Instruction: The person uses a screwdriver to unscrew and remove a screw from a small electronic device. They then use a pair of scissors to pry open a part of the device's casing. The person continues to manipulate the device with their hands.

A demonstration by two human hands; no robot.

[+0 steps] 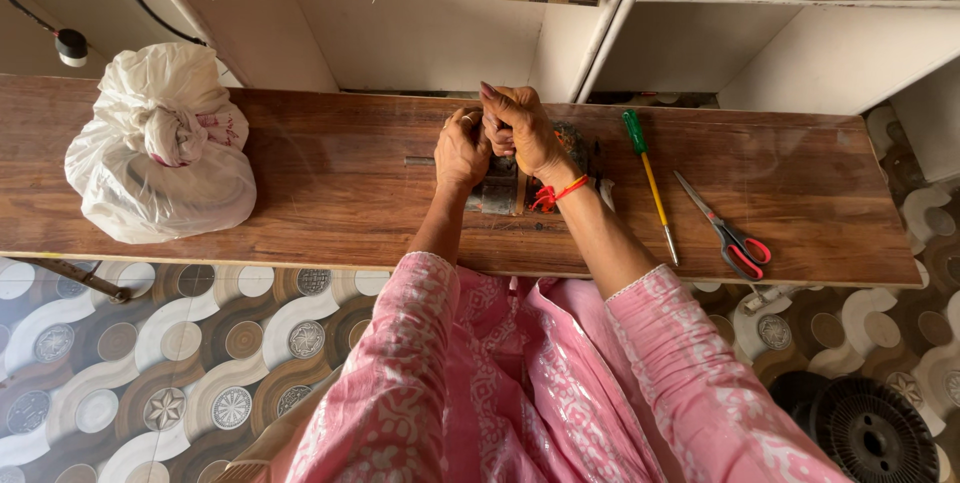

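Note:
My left hand (pixel 461 149) and my right hand (pixel 517 126) are closed together over a small dark metal motor-like part (pixel 499 193) that lies on a long wooden board (pixel 330 193). A thin metal shaft (pixel 419 160) sticks out to the left from under my left hand. My right hand sits just above and right of the left, fingers curled on the part's top. A red thread is tied around my right wrist. Most of the part is hidden by both hands.
A knotted white plastic bag (pixel 160 148) rests on the board's left end. A green-handled screwdriver (pixel 648 175) and red-handled scissors (pixel 728 231) lie to the right. White shelves (pixel 440 38) stand behind. A patterned floor (pixel 180 363) and a black round grille (pixel 872 433) are below.

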